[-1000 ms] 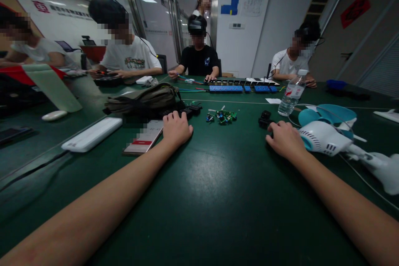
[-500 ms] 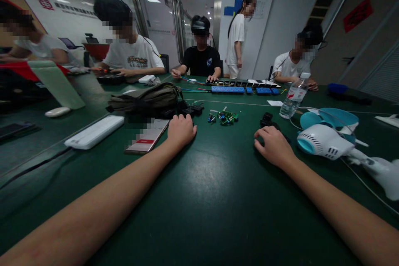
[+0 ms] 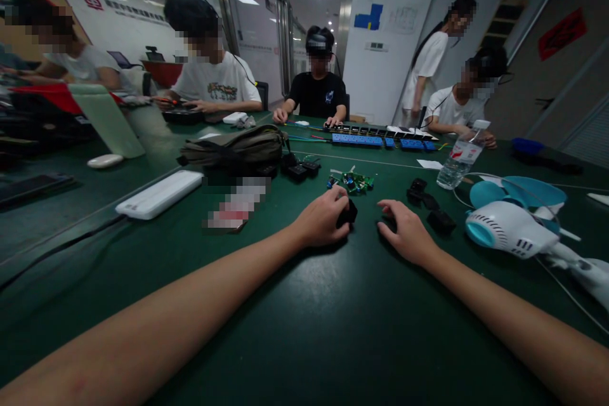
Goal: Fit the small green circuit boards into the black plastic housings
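Observation:
My left hand point(image 3: 325, 216) is closed around a small black box-like piece point(image 3: 351, 212), low over the middle of the table point(image 3: 304, 330). To its right, my right hand point(image 3: 403, 228) has its thumb and fingers apart, with nothing between them. Just beyond my left hand lies a small heap of green circuit boards point(image 3: 354, 181) with wires. Several black plastic pieces point(image 3: 419, 193) lie past my right hand. More black box-like pieces point(image 3: 299, 168) sit at the far left of the boards, next to a dark bag.
Left stand a white power bank-like block point(image 3: 162, 193) with a cable, a phone point(image 3: 238, 206) and the dark bag point(image 3: 238, 151). Right are a water bottle point(image 3: 460, 155) and a white and blue fan point(image 3: 511, 228). Across the table, people sit near blue blocks point(image 3: 356, 139) in a row.
My left hand has moved right from beside the phone and now holds a black piece. My right hand has shifted slightly left, off the black pieces. The standing person has moved right.

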{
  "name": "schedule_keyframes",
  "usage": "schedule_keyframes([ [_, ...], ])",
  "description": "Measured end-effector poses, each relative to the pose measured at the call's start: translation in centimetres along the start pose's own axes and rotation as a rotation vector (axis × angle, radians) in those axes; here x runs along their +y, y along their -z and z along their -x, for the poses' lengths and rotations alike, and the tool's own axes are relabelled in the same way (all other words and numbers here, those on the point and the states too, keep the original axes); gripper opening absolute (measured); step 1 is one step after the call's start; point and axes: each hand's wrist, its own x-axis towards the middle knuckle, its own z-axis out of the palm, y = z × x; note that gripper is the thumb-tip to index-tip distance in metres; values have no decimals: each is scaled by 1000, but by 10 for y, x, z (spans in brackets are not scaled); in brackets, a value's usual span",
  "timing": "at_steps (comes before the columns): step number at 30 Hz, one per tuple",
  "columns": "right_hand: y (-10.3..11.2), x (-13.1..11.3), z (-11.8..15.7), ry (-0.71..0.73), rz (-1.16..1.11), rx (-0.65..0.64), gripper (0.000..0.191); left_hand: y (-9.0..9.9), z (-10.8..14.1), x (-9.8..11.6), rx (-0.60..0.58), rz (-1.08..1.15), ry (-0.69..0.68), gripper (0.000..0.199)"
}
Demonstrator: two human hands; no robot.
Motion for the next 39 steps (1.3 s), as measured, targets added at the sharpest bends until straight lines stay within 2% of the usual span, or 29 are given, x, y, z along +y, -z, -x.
schedule_keyframes([
  [4, -13, -2, -22, 17, 50, 16, 47, -1, 1, -3, -27, 74, -27, 21],
  [10, -39, -11, -72, -5, 174, 65, 54, 0, 1, -6, -57, 150, -57, 37],
  [13, -48, -15, -91, -55, 213, 76, 52, -1, 2, -8, -87, 157, -57, 44],
  [17, -56, -13, -103, -143, 248, 72, 41, -2, 2, -8, -116, 153, -26, 46],
  [26, -59, -3, -102, -106, 194, 134, 33, -2, 1, -7, -136, 110, 5, 46],
  [33, -51, -8, -94, 36, 97, 180, 28, -2, 1, -10, -140, 34, 64, 37],
  [39, -27, -7, -60, 142, -66, 45, 29, -1, 0, -15, -137, -82, 156, 37],
])
